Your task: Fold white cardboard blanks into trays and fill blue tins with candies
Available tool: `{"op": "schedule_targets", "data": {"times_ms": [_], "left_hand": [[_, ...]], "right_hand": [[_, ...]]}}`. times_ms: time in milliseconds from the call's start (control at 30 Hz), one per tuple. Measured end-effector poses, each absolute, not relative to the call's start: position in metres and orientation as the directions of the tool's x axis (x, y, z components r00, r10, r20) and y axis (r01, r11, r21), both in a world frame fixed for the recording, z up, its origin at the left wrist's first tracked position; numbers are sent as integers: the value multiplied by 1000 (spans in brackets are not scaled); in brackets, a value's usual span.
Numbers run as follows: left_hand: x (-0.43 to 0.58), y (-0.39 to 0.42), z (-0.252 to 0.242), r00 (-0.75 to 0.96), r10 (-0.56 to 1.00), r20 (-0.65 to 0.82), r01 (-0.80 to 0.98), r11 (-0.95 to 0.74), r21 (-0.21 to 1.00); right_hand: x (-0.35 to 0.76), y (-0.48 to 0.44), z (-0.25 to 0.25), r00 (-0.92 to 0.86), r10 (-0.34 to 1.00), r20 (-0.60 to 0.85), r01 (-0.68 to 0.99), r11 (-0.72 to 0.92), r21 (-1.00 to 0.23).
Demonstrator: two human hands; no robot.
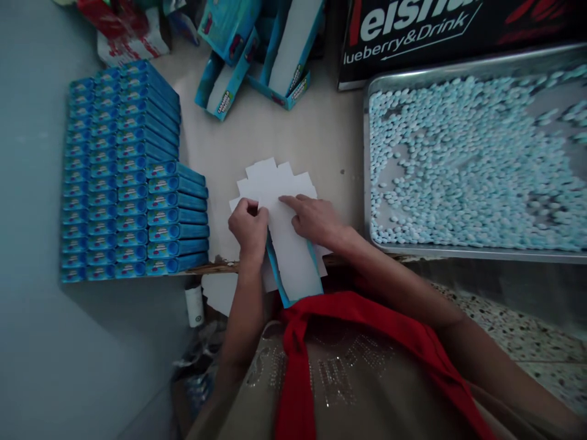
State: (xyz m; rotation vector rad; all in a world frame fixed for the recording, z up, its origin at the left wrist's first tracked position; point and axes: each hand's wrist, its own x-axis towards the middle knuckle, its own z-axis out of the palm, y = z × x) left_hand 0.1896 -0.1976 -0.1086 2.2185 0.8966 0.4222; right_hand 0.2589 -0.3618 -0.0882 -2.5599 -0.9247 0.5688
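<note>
A stack of flat, unfolded white carton blanks (279, 183) lies on the table near its front edge, with blue printed edges showing at the bottom. My left hand (249, 227) is curled and pinches the left edge of the top blank. My right hand (314, 219) rests on top of the same blank with its fingers pressed down, the index finger pointing left. Part of the blank hangs over the table edge toward my body.
Rows of folded blue boxes (132, 177) are stacked at the left. Larger open blue cartons (257, 49) lie at the back. A metal tray (472, 252) at the right holds many light blue candies. A dark printed box (440, 30) stands behind the tray.
</note>
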Motion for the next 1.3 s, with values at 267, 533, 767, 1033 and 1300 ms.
{"op": "schedule_targets", "data": {"times_ms": [267, 533, 767, 1033, 1300], "left_hand": [[182, -194, -118, 679, 733, -20, 317, -268, 910], [164, -191, -113, 885, 460, -69, 262, -372, 891], [140, -240, -119, 769, 621, 153, 165, -423, 891], [160, -250, -121, 753, 658, -17, 124, -116, 986], [168, -265, -118, 669, 735, 104, 41, -177, 983]], "right_hand": [[289, -352, -79, 552, 755, -352, 626, -655, -423], [263, -372, -103, 749, 625, -220, 459, -729, -507], [232, -394, -123, 814, 579, 57, 384, -461, -800], [231, -393, -123, 874, 457, 167, 358, -372, -856], [226, -390, -122, 940, 320, 115, 276, -520, -809]]}}
